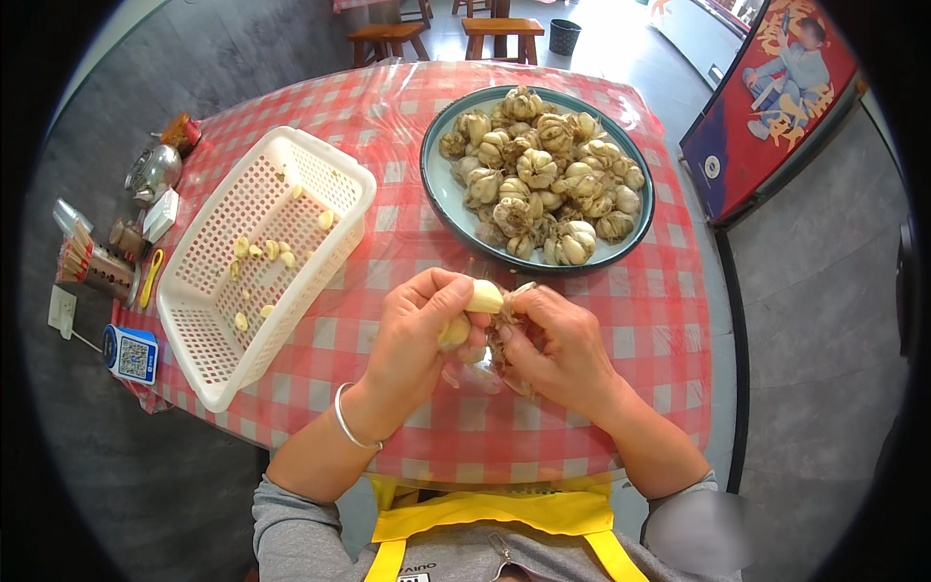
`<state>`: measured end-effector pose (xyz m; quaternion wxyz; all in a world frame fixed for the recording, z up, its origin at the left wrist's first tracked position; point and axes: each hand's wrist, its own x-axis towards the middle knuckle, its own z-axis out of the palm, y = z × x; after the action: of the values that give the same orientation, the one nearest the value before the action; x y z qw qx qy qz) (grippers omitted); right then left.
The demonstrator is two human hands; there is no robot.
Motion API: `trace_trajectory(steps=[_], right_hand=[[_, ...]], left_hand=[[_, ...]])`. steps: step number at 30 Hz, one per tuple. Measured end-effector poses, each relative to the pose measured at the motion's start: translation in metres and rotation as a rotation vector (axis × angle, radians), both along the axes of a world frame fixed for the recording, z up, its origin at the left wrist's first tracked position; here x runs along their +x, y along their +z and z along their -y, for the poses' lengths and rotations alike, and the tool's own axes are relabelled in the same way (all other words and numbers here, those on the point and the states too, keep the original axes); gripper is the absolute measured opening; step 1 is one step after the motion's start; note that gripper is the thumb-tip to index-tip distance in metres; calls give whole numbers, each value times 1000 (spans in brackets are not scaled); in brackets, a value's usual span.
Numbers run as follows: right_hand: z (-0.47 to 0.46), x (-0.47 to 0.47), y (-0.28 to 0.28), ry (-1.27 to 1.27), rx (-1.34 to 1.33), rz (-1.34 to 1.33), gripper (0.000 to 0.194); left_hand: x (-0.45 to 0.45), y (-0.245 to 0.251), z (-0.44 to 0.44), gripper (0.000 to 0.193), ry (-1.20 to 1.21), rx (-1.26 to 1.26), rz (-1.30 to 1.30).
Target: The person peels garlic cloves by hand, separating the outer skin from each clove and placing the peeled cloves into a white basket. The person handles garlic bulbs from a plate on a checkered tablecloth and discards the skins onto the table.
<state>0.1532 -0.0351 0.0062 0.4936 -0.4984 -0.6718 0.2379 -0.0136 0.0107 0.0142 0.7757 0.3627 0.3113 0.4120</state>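
Peeled garlic cloves [486,297] are in my left hand [418,327], one pinched between thumb and finger, another lower against the fingers. Close beside it, my right hand [564,342] pinches papery garlic skin [507,309]. More loose skin hangs or lies below my fingers; the exact contact is unclear. Beyond my hands, a round, dark-rimmed enamel tray [444,211] holds many unpeeled garlic bulbs [537,169]. At the left stands a white perforated plastic basket [349,171] with several peeled cloves [273,249] scattered on its bottom.
A red-and-white checked cloth under clear plastic covers the table [407,254]. Along its left edge are a yellow-handled peeler [151,278], a metal holder of chopsticks [109,270], a metal teapot [156,167], jars and a printed code stand [132,354]. Wooden stools [502,28] stand beyond.
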Motion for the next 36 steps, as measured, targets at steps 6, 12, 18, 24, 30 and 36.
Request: trace_trajectory(steps=[6,12,18,24,30,36], right_hand=[[6,3,1,72,-296,-281,11],[4,8,6,145,-477,-356,11],[7,8,14,87,-477,-297,10],[8,4,16,4,-364,-286,9],[5,7,3,-102,-349,-350,9],[4,3,6,-76,-232,-41,13]], left_hand=[[3,-2,6,16,4,185,-201],[3,5,8,21,65,408,-382],[1,6,7,21,-51,363,-348],[9,2,8,23,-101,149,-285],[3,-6,-3,26,-128,-238,150],[-11,-12,-10,23,-82,-232,503]])
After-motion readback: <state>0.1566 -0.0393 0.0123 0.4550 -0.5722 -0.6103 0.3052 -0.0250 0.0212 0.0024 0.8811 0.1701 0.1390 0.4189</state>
